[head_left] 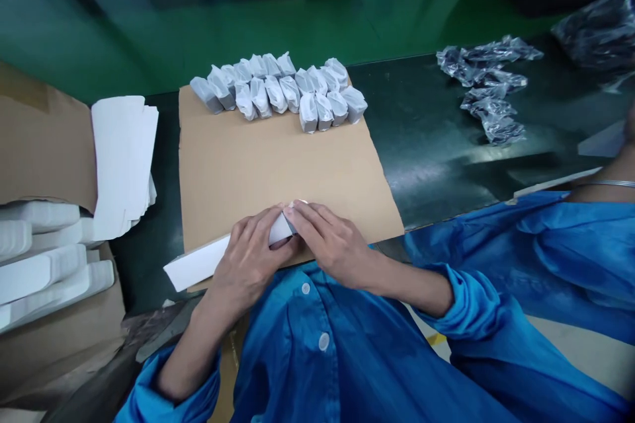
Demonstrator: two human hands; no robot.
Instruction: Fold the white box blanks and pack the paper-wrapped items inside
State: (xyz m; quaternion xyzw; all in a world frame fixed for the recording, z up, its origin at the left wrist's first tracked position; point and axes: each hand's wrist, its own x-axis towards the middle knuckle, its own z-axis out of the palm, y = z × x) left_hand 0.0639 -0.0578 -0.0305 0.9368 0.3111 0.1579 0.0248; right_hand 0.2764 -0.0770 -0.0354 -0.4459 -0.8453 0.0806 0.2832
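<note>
Near the front edge of the cardboard sheet (282, 172), my left hand (248, 261) closes round a small grey block (282, 229) partly covered in white paper. A long tail of that white paper strip (198, 262) runs out to the left beneath the left hand. From the other side my right hand (333, 244) grips the block's right end, its fingertips meeting those of the left. Much of the block is hidden by the fingers. At the sheet's far side stand several paper-wrapped blocks (276, 94) in uneven rows.
To the left, a stack of white paper strips (122, 165) lies beside an open carton (47, 139) of more strips. Crumpled clear plastic bags (491, 89) rest on the dark tabletop (411, 139) at right. A co-worker's blue sleeve (585, 244) is close on the right.
</note>
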